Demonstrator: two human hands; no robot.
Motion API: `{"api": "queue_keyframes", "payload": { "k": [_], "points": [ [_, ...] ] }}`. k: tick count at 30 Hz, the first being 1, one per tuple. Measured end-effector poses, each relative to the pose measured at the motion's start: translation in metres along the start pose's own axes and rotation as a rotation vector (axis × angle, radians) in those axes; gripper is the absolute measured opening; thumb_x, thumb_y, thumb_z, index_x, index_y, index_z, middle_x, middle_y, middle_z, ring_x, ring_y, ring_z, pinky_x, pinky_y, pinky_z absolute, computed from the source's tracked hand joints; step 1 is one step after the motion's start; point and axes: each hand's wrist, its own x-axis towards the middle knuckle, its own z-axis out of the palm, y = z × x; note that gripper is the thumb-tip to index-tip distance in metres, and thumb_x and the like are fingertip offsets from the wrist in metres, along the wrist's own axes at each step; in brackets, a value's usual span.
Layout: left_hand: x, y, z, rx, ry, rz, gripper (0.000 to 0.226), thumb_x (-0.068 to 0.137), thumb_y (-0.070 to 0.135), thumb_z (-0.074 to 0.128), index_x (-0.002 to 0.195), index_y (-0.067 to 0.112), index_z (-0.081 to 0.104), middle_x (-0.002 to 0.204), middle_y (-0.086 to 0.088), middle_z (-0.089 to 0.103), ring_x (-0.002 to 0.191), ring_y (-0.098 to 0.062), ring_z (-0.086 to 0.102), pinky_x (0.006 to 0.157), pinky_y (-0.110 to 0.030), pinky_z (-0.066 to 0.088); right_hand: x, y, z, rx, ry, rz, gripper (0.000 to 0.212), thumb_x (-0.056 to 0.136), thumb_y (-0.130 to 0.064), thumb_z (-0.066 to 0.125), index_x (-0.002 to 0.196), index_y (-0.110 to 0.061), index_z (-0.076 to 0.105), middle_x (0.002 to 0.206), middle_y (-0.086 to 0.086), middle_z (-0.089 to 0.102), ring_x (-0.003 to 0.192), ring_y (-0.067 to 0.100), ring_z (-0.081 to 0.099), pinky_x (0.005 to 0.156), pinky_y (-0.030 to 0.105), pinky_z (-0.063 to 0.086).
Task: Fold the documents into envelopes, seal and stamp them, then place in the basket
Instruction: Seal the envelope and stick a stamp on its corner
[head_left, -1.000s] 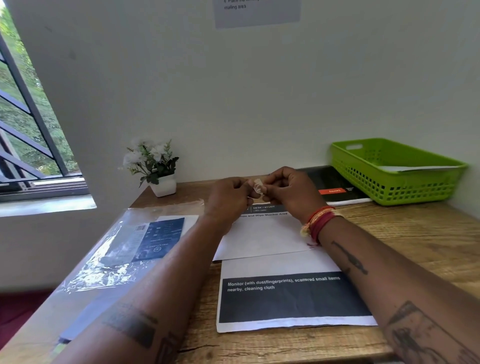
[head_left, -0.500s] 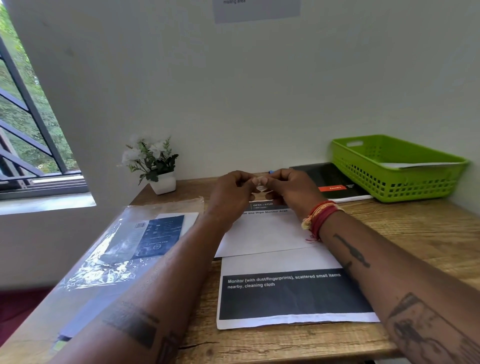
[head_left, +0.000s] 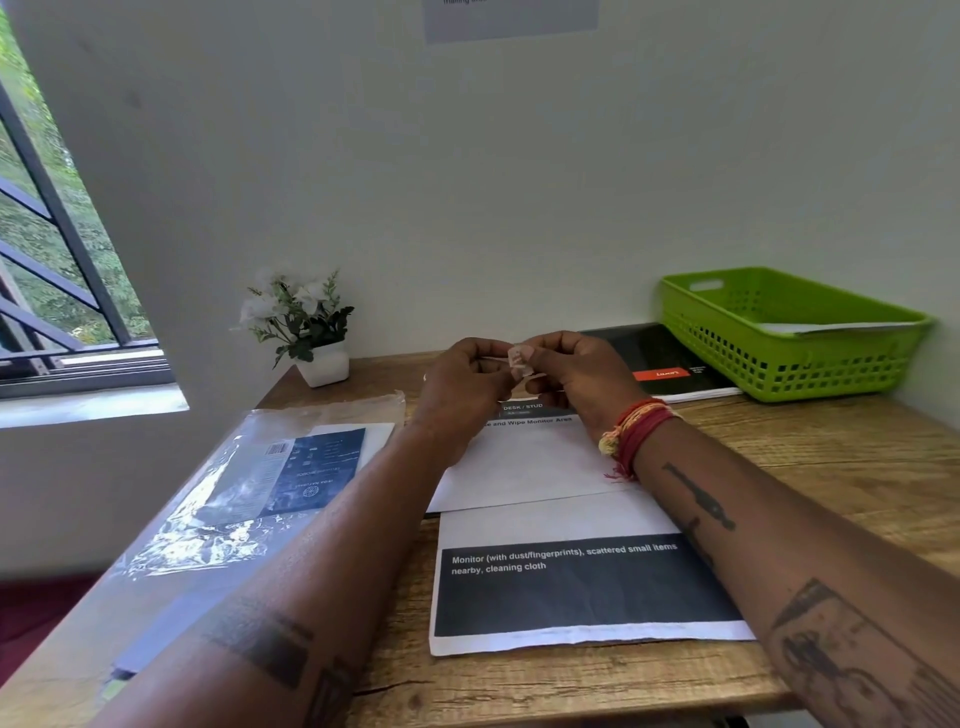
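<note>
Pinching a small pale stamp (head_left: 518, 362) between both my left hand (head_left: 462, 384) and right hand (head_left: 574, 376) at frame centre, I judge I'm peeling it. Next, press it onto the white envelope (head_left: 524, 465) lying just below; the green basket (head_left: 779, 332) waits upper right.

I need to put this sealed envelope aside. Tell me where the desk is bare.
Bare wood lies right of the white envelope, in front of the green plastic basket, and along the front edge of the wooden desk below the black-banded printed sheet. The left side is crowded by the clear plastic packet.
</note>
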Motion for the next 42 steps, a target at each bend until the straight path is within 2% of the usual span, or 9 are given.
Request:
{"api": "queue_keyframes", "payload": {
  "k": [14,17,19,24,28,30,33,37,42],
  "points": [
    [0.004,-0.007,0.0,0.224,0.026,0.082,0.023,0.084,0.015,0.079,0.1,0.027,0.067,0.078,-0.001,0.071,0.072,-0.015,0.065,0.076,-0.043,0.056,0.001,-0.006,-0.014,-0.097,0.007,-0.038,0.005,0.085,-0.015,0.08,0.088,-0.014,0.076,0.074,0.004,0.073,0.061,0.013,0.063,0.053,0.024,0.051],
    [-0.003,-0.006,0.004,0.529,0.047,0.208,0.016,0.088,0.017,0.073,0.098,0.029,0.068,0.078,0.013,0.065,0.073,-0.005,0.06,0.069,-0.021,0.045,-0.002,-0.012,-0.033,-0.2,0.078,-0.068,0.004,0.085,-0.016,0.079,0.085,-0.016,0.076,0.064,-0.003,0.071,0.054,0.009,0.061,0.051,0.023,0.049],
    [-0.008,-0.005,0.01,0.647,-0.033,0.319,0.015,0.089,0.014,0.067,0.094,0.028,0.07,0.079,0.019,0.065,0.077,0.002,0.059,0.071,-0.015,0.04,-0.01,-0.016,-0.05,-0.273,0.11,-0.062,0.007,0.087,-0.019,0.078,0.084,-0.013,0.076,0.059,-0.003,0.069,0.049,0.008,0.057,0.049,0.021,0.047],
    [-0.022,0.0,0.029,0.911,-0.278,0.474,0.018,0.096,0.033,0.061,0.099,0.024,0.076,0.092,0.009,0.072,0.084,-0.01,0.062,0.084,-0.032,0.049,-0.033,-0.017,-0.092,-0.393,0.077,0.012,0.011,0.09,-0.018,0.074,0.087,-0.008,0.076,0.076,0.019,0.073,0.064,0.021,0.063,0.053,0.027,0.049],
    [-0.026,-0.005,0.037,1.051,-0.405,0.452,0.047,0.089,0.067,0.042,0.109,0.037,0.073,0.092,0.008,0.068,0.086,-0.013,0.062,0.079,-0.035,0.052,-0.052,-0.02,-0.119,-0.524,0.055,0.045,0.009,0.089,-0.018,0.075,0.086,-0.01,0.077,0.063,0.004,0.07,0.046,0.006,0.058,0.044,0.017,0.043],
    [-0.029,-0.004,0.04,1.126,-0.412,0.445,0.041,0.092,0.066,0.045,0.118,0.044,0.069,0.096,0.005,0.056,0.097,-0.018,0.058,0.083,-0.034,0.048,-0.054,-0.018,-0.126,-0.592,0.062,0.035,0.006,0.089,-0.019,0.076,0.085,-0.015,0.077,0.059,-0.005,0.069,0.046,0.002,0.059,0.044,0.015,0.042],
    [-0.037,0.0,0.047,1.202,-0.413,0.436,0.037,0.098,0.059,0.046,0.13,0.048,0.061,0.103,0.005,0.04,0.108,-0.022,0.049,0.093,-0.039,0.046,-0.053,-0.016,-0.124,-0.663,0.019,0.007,0.005,0.083,-0.024,0.081,0.083,-0.019,0.079,0.069,-0.005,0.075,0.058,0.007,0.064,0.056,0.018,0.048],
    [-0.041,0.002,0.049,1.236,-0.421,0.443,0.039,0.102,0.056,0.042,0.136,0.048,0.056,0.111,0.001,0.045,0.114,-0.024,0.048,0.095,-0.041,0.047,-0.051,-0.012,-0.118,-0.806,-0.009,-0.016,0.01,0.079,-0.031,0.085,0.082,-0.022,0.08,0.082,-0.01,0.074,0.075,0.007,0.065,0.067,0.021,0.046],
    [-0.043,0.003,0.049,1.259,-0.423,0.449,0.04,0.102,0.056,0.039,0.138,0.047,0.055,0.108,0.003,0.042,0.114,-0.023,0.047,0.094,-0.04,0.046,-0.049,-0.008,-0.115,-0.862,0.042,0.017,0.01,0.079,-0.033,0.084,0.076,-0.026,0.077,0.081,-0.017,0.07,0.077,0.004,0.064,0.069,0.024,0.046]
  ]
}}
